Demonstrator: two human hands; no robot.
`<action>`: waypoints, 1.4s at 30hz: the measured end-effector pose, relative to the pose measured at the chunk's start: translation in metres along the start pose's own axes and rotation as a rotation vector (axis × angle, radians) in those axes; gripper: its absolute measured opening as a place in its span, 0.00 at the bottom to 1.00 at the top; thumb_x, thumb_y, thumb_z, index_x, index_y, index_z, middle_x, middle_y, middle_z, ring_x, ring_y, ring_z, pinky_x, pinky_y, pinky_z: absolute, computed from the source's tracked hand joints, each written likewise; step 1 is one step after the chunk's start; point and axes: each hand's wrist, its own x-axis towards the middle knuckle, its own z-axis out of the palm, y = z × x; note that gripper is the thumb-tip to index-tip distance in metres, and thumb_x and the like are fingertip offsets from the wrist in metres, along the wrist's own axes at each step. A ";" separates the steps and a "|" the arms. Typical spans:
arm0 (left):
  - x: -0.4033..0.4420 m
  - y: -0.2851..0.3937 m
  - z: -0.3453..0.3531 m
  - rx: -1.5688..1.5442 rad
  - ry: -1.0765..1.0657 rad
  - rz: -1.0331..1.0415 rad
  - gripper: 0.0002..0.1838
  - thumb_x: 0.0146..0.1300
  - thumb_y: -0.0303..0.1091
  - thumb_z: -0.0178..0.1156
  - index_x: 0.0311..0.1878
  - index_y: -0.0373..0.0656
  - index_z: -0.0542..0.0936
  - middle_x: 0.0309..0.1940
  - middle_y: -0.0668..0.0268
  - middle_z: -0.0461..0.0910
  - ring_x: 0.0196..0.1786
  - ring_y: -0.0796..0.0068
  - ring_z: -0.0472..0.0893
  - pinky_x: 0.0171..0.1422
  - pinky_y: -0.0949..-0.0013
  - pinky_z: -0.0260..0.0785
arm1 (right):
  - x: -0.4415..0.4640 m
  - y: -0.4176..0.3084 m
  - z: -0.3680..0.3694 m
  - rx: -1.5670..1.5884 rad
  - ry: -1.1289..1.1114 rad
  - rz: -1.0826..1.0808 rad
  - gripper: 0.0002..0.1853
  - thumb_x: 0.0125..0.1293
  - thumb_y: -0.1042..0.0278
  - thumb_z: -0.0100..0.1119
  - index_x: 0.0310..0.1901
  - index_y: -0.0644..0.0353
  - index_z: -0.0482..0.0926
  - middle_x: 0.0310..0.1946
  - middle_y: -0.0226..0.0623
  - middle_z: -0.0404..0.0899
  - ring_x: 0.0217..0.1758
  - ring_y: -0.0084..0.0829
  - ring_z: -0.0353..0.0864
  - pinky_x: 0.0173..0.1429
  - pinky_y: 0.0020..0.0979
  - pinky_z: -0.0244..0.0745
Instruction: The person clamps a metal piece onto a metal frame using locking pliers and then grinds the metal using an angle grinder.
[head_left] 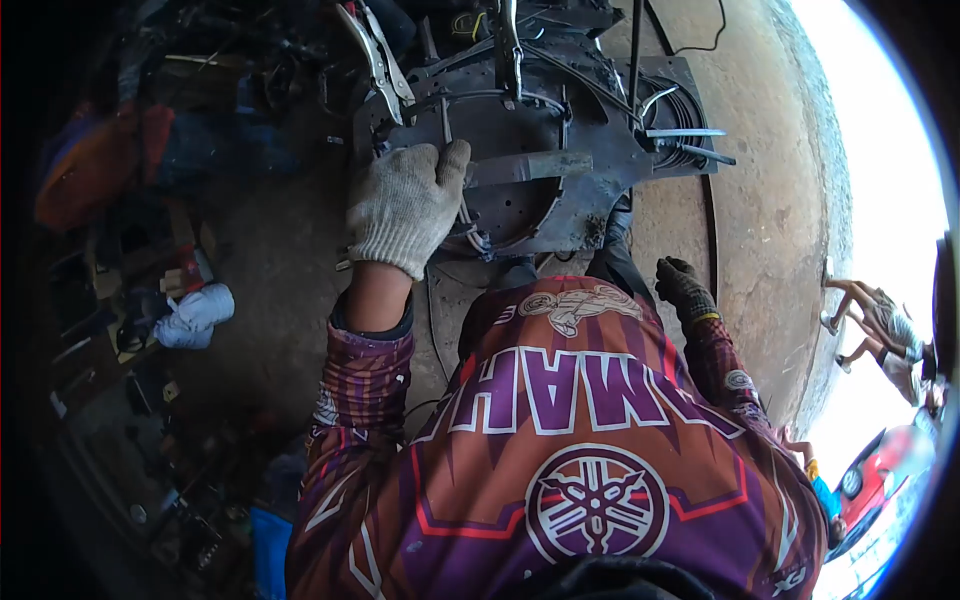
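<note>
- Dark, scuffed flat steel plate [590, 212] in front of the person: likely the work base, giving the other pieces flat backing.
- Thin curved metal rod [472, 95] lies on it, bowed along the plate's far half; main piece here.
- Silver locking pliers with long handles [384, 72], beyond the left hand, and second, darker-jawed locking pliers [508, 50] stand at the rod's far edge. Probably clamped to stop it shifting; exact bite too small to tell.
- Left hand in off-white knit glove [405, 200] is palm-down over the plate's near left, thumb out; probably steadying. Fingers hidden under the glove's back, so grasp or mere rest: cannot tell.
- Grey flat metal strip [535, 167] runs rightward from beside the thumb, across the plate; whether held, cannot tell.
- Right hand in dark glove with yellow-edged cuff [685, 285] is low at the person's side, apart from the plate, fingers loosely curled. Looks idle; anything inside the curl: cannot tell.
- Dark coiled wire or rod [688, 108] sits right, likely parked out of the way.
</note>
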 end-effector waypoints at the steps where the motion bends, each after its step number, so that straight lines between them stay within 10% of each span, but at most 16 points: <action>1: 0.001 0.001 0.003 -0.025 0.021 -0.035 0.30 0.72 0.58 0.52 0.32 0.38 0.83 0.31 0.47 0.83 0.39 0.43 0.83 0.44 0.48 0.74 | 0.007 -0.010 -0.007 0.006 -0.029 0.010 0.37 0.67 0.52 0.68 0.71 0.66 0.68 0.39 0.39 0.82 0.28 0.31 0.81 0.29 0.33 0.74; 6: -0.002 0.027 -0.004 -0.083 -0.024 -0.314 0.28 0.71 0.58 0.52 0.35 0.38 0.84 0.33 0.47 0.83 0.40 0.42 0.83 0.45 0.48 0.73 | 0.057 -0.052 -0.062 -0.077 -0.175 0.087 0.19 0.68 0.55 0.66 0.50 0.61 0.77 0.29 0.33 0.76 0.25 0.32 0.79 0.23 0.35 0.72; 14: 0.003 0.053 -0.011 0.047 -0.070 -0.569 0.28 0.71 0.58 0.51 0.39 0.38 0.84 0.39 0.44 0.83 0.47 0.39 0.81 0.51 0.47 0.71 | 0.146 -0.097 -0.168 -0.319 -0.203 0.107 0.15 0.69 0.53 0.65 0.38 0.57 0.76 0.24 0.29 0.73 0.19 0.29 0.74 0.21 0.35 0.68; 35: -0.002 0.034 0.013 0.217 0.056 -0.365 0.27 0.74 0.54 0.48 0.35 0.39 0.83 0.37 0.47 0.83 0.42 0.39 0.82 0.49 0.41 0.70 | 0.109 -0.131 -0.102 -0.539 -0.160 0.039 0.32 0.68 0.44 0.61 0.59 0.67 0.78 0.32 0.39 0.82 0.26 0.26 0.78 0.31 0.34 0.72; 42: -0.006 0.015 0.018 0.226 0.082 -0.194 0.26 0.74 0.54 0.48 0.38 0.39 0.82 0.38 0.46 0.83 0.45 0.38 0.81 0.48 0.41 0.70 | 0.132 -0.145 -0.107 -0.688 0.146 -0.308 0.37 0.63 0.45 0.64 0.67 0.64 0.74 0.63 0.52 0.78 0.69 0.50 0.75 0.72 0.44 0.68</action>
